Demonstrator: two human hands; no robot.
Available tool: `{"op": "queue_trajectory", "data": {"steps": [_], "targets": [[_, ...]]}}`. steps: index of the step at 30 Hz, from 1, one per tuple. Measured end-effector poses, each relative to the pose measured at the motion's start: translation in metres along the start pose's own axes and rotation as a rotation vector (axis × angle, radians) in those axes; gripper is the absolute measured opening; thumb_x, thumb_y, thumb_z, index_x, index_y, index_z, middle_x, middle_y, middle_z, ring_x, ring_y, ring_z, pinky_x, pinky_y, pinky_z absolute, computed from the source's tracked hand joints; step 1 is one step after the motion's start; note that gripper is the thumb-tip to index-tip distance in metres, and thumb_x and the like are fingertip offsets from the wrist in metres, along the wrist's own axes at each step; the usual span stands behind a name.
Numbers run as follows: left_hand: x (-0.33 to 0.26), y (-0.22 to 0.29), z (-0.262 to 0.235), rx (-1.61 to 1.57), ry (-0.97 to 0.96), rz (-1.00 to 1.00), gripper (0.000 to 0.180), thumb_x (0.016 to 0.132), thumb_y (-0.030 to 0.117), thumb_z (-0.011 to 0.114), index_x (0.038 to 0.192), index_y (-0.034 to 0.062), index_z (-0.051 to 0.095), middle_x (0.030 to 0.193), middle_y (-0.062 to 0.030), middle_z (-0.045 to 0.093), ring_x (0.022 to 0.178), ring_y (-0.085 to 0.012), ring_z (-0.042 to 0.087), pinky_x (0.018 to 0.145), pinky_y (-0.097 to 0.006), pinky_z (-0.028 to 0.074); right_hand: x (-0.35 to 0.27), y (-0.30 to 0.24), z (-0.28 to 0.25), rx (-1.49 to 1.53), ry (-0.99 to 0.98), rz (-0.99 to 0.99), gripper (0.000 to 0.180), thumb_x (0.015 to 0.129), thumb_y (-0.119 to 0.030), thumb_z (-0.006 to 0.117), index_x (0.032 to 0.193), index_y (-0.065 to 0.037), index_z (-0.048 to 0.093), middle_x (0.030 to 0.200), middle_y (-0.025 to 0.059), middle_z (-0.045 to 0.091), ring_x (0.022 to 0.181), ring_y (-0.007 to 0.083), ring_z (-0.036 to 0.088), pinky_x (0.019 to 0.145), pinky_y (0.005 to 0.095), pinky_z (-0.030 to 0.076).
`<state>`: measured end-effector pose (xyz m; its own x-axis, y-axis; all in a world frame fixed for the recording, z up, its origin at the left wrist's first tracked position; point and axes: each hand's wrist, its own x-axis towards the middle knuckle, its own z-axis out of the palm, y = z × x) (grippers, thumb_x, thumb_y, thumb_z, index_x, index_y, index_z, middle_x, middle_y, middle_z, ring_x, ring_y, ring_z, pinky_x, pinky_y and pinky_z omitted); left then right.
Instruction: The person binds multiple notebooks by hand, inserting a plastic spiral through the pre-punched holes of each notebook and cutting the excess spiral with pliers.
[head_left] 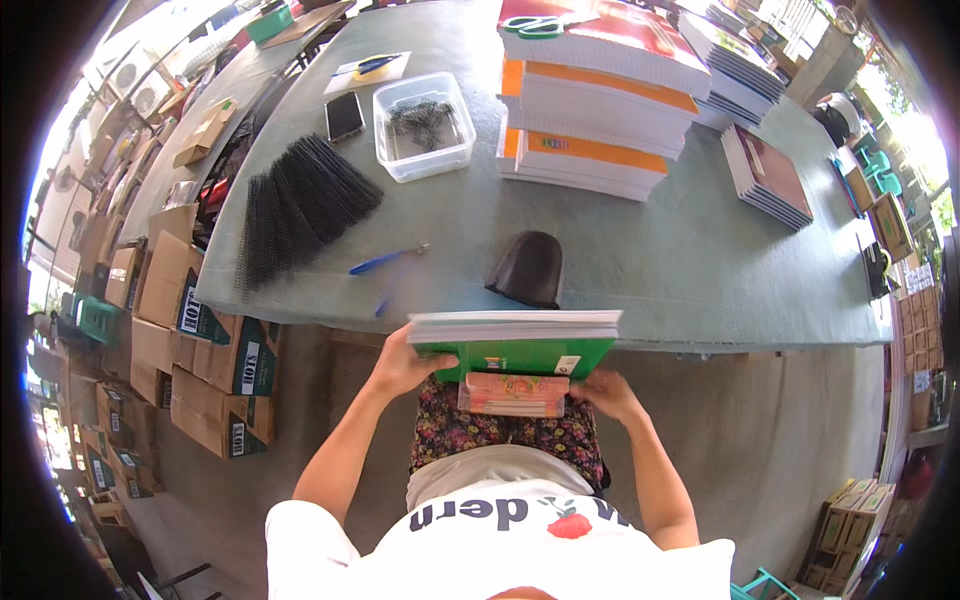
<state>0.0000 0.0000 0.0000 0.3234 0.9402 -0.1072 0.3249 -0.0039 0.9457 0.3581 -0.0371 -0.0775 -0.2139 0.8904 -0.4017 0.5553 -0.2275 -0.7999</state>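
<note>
Green book (530,352), one volume or several not determinable: held upright or nearly so at the near edge of the counter (660,265), cover toward the person, white page edges along the top. Left hand (408,364): grip clamped on the book's left end, thumb across the cover. Right hand (610,393): at the lower right corner, beside the pink pack (512,395); fingers blurred, so whether that grip is closed cannot be told. The pack overlaps the lower cover; its support is not visible.

Recommended: equal pressure at both ends, page edges flush; a one-sided hold would probably let the sheets fan. The dark block (527,268) stands just beyond the book, so clearance there merits care. Farther left: blue pliers (385,261), black coils (308,205), clear box (424,160)
</note>
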Motion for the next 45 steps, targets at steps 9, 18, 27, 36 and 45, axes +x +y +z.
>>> {"op": "queue_trajectory", "data": {"steps": [9, 18, 27, 36, 45], "targets": [[0.012, 0.033, 0.004, 0.377, 0.659, 0.338, 0.055, 0.079, 0.046, 0.067, 0.106, -0.0014, 0.060, 0.109, -0.0159, 0.059, 0.111, -0.0272, 0.051, 0.090, -0.037, 0.042, 0.003, -0.108, -0.038, 0.052, 0.705, -0.444, 0.044, 0.076, -0.025, 0.075, 0.108, -0.001, 0.058, 0.093, 0.0080, 0.064, 0.088, 0.0118, 0.058, 0.078, 0.0244, 0.046], [0.012, 0.010, 0.028, 0.267, 0.549, 0.275, 0.066, 0.090, 0.052, 0.046, 0.127, -0.0027, 0.042, 0.123, -0.0211, 0.051, 0.119, -0.0358, 0.044, 0.101, -0.042, 0.032, 0.026, -0.113, -0.004, 0.472, 0.827, -0.335, 0.019, 0.084, -0.018, 0.066, 0.091, -0.003, 0.057, 0.076, -0.0008, 0.051, 0.072, 0.0056, 0.045, 0.063, 0.0212, 0.036], [0.049, 0.028, -0.108, 0.403, 0.778, 0.001, 0.031, 0.088, 0.027, 0.058, 0.073, 0.0009, 0.062, 0.072, -0.0148, 0.064, 0.067, -0.0266, 0.063, 0.064, -0.033, 0.049, 0.021, -0.113, -0.018, 0.522, 0.668, -0.275, 0.019, 0.085, -0.011, 0.057, 0.101, -0.002, 0.059, 0.078, 0.0012, 0.055, 0.074, 0.0095, 0.051, 0.067, 0.0228, 0.039], [0.067, -0.032, -0.190, 0.858, 0.758, -0.251, 0.033, 0.075, 0.029, 0.065, 0.064, -0.0021, 0.065, 0.066, -0.0229, 0.062, 0.066, -0.0351, 0.065, 0.063, -0.041, 0.052, -0.012, -0.208, -0.034, 0.410, 0.322, -0.647, 0.058, 0.090, -0.045, 0.047, 0.119, 0.005, 0.053, 0.118, 0.0227, 0.055, 0.113, 0.0304, 0.051, 0.097, 0.0402, 0.038], [0.069, -0.048, -0.191, 0.940, 0.692, -0.460, 0.036, 0.072, 0.027, 0.060, 0.074, -0.0084, 0.065, 0.075, -0.0261, 0.064, 0.076, -0.0380, 0.065, 0.070, -0.043, 0.052, -0.038, -0.275, 0.011, 0.381, -0.434, -0.857, 0.046, 0.082, -0.034, 0.058, 0.113, 0.000, 0.057, 0.114, 0.0174, 0.058, 0.109, 0.0287, 0.053, 0.092, 0.0393, 0.041]]}}
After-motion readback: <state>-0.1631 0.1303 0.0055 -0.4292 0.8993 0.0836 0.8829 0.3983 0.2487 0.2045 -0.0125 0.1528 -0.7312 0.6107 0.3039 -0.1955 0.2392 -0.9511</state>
